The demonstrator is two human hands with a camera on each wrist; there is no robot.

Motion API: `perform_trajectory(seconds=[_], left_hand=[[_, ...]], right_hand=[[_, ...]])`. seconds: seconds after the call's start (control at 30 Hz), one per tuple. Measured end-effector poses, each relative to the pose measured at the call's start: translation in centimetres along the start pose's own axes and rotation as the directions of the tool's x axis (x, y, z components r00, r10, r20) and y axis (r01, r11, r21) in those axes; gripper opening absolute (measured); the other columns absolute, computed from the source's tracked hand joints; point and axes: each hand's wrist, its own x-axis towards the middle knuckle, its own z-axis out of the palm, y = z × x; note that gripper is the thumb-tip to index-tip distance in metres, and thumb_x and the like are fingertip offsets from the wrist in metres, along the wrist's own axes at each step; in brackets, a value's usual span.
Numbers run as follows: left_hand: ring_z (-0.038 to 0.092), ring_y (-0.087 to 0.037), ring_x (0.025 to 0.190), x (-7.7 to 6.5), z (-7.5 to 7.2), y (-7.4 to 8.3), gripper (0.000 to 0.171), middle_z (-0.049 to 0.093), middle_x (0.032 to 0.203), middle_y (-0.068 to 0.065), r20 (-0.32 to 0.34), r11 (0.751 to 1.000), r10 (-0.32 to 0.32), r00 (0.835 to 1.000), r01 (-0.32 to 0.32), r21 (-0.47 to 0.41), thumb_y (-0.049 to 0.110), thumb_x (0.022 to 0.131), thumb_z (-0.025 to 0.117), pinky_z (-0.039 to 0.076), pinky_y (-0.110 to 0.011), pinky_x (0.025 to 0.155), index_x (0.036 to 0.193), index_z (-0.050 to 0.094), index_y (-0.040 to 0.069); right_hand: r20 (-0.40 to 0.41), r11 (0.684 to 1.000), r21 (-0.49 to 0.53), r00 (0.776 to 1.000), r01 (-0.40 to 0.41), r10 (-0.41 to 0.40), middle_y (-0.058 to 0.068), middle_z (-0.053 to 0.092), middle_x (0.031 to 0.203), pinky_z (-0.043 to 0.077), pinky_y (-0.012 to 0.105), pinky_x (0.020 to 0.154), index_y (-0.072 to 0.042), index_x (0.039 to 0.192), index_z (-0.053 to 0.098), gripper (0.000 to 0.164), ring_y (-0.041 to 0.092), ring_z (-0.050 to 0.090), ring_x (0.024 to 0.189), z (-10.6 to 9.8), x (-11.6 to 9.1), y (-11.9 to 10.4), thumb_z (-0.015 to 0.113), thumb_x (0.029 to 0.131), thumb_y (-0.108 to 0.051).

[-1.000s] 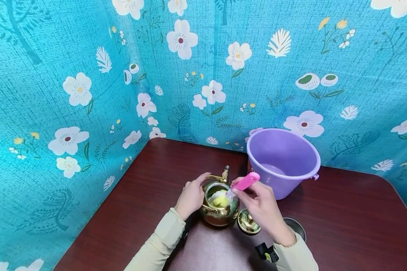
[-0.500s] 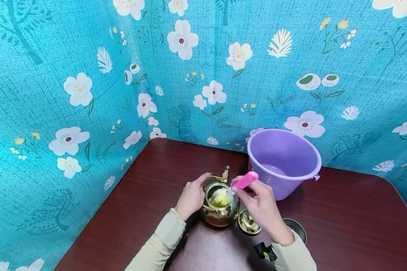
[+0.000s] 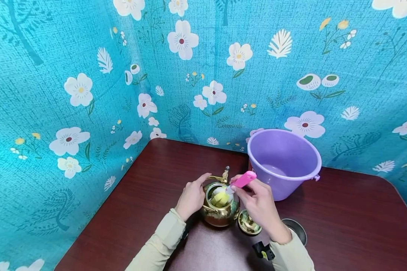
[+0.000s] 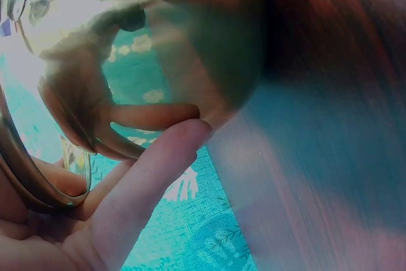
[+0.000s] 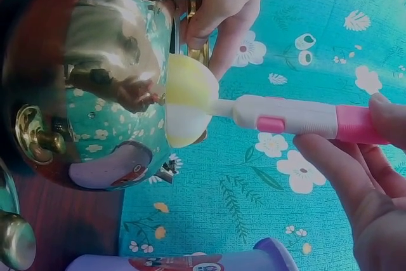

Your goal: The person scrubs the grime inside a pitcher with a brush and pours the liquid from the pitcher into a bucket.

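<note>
A round, shiny gold teapot (image 3: 218, 219) stands uncovered on the table. My left hand (image 3: 191, 198) grips it at its left side; in the left wrist view, fingers curl at the gold handle (image 4: 38, 195) and one presses the belly. My right hand (image 3: 262, 205) pinches the pink-and-white handle of a sponge brush (image 3: 245, 180), tilted over the opening. Its yellow-and-white sponge head (image 5: 193, 101) sits in the teapot's mouth, its lower part hidden inside. Just right of the teapot lies its gold knobbed lid (image 3: 249, 225), partly covered by my right hand.
Behind my right hand stands a purple bucket (image 3: 281, 190). A round metal dish (image 3: 297, 229) lies partly behind my right forearm. The black wrist mount (image 3: 263, 251) hangs by the right sleeve. Blue flowered cloth (image 3: 190, 75) hangs along the dark red table's (image 3: 149, 173) back and left edges.
The brush handle has shifted slightly left and the sponge head has turned, showing more yellow in the teapot's mouth. My left hand and the teapot stay put.
</note>
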Motion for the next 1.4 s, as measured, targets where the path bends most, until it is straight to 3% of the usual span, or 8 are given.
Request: perform_trajectory(seconds=[0.3, 0.5, 0.87, 1.03, 1.1, 1.27, 1.4], left_hand=[[0.059, -0.023, 0.054, 0.1, 0.0, 0.1, 0.051, 0.065, 0.068, -0.014, 0.008, 1.000, -0.010, 1.000, 0.010, 0.002, -0.004, 0.088, 0.049, 0.045, -0.034, 0.048, 0.131, 0.057, 0.022], [0.057, -0.022, 0.052, 0.0, -0.1, 0.0, 0.050, 0.061, 0.063, -0.012, -0.001, 1.000, 0.001, 1.000, -0.001, 0.001, -0.004, 0.088, 0.050, 0.044, -0.033, 0.047, 0.131, 0.057, 0.022], [0.058, -0.024, 0.052, 0.1, 0.0, -0.1, 0.051, 0.057, 0.060, -0.010, 0.000, 1.000, -0.001, 1.000, 0.001, 0.015, -0.003, 0.088, 0.050, 0.044, -0.034, 0.046, 0.131, 0.057, 0.023], [0.056, -0.023, 0.051, 0.1, 0.0, -0.1, 0.051, 0.056, 0.059, -0.009, 0.003, 1.000, 0.004, 1.000, -0.004, 0.018, -0.003, 0.088, 0.050, 0.043, -0.033, 0.045, 0.132, 0.057, 0.022], [0.056, -0.023, 0.051, 0.0, 0.0, -0.1, 0.052, 0.057, 0.060, -0.010, 0.003, 1.000, 0.002, 1.000, -0.002, 0.021, -0.003, 0.087, 0.050, 0.043, -0.033, 0.046, 0.132, 0.057, 0.022], [0.056, -0.022, 0.051, 0.0, -0.1, 0.1, 0.053, 0.057, 0.060, -0.009, 0.015, 1.000, -0.021, 1.000, 0.021, 0.016, -0.003, 0.088, 0.049, 0.042, -0.032, 0.045, 0.133, 0.056, 0.023], [0.053, -0.019, 0.051, 0.1, -0.1, 0.2, 0.053, 0.056, 0.059, -0.008, 0.027, 0.999, -0.040, 0.999, 0.039, 0.010, -0.002, 0.089, 0.047, 0.042, -0.031, 0.046, 0.134, 0.055, 0.025]], right_hand=[[-0.013, 0.998, 0.039, 0.999, 0.047, -0.047, 0.006, 0.071, 0.092, 0.047, 0.015, 0.056, -0.010, 0.102, 0.071, 0.023, 0.009, 0.057, 0.064, 0.4, 0.2, -0.1, 0.071, 0.082, 0.000], [-0.034, 0.999, 0.016, 0.998, 0.052, -0.052, 0.004, 0.072, 0.093, 0.048, 0.014, 0.064, -0.007, 0.100, 0.072, 0.020, 0.006, 0.058, 0.077, 0.6, 0.3, 0.0, 0.073, 0.081, 0.000], [-0.074, 0.999, 0.034, 0.997, 0.027, -0.025, 0.007, 0.072, 0.092, 0.050, 0.015, 0.065, -0.005, 0.099, 0.072, 0.019, 0.003, 0.062, 0.081, 1.0, 0.3, 0.1, 0.073, 0.081, 0.000], [-0.121, 0.995, 0.093, 0.991, -0.042, 0.053, 0.012, 0.072, 0.094, 0.052, 0.016, 0.073, -0.002, 0.101, 0.071, 0.019, 0.004, 0.068, 0.086, 1.1, 0.2, 0.5, 0.072, 0.082, 0.001], [-0.135, 0.985, 0.143, 0.984, -0.099, 0.119, 0.015, 0.072, 0.094, 0.054, 0.018, 0.075, -0.002, 0.102, 0.070, 0.020, 0.005, 0.069, 0.088, 1.1, 0.1, 0.6, 0.072, 0.083, 0.000], [-0.154, 0.917, 0.307, 0.937, -0.255, 0.312, 0.015, 0.071, 0.095, 0.057, 0.028, 0.072, -0.001, 0.106, 0.066, 0.022, 0.009, 0.071, 0.088, 1.2, 0.0, 0.8, 0.070, 0.085, -0.001], [-0.164, 0.882, 0.361, 0.911, -0.301, 0.378, 0.009, 0.070, 0.097, 0.057, 0.032, 0.071, 0.002, 0.108, 0.063, 0.023, 0.012, 0.071, 0.088, 1.3, 0.0, 0.9, 0.067, 0.086, 0.003]])
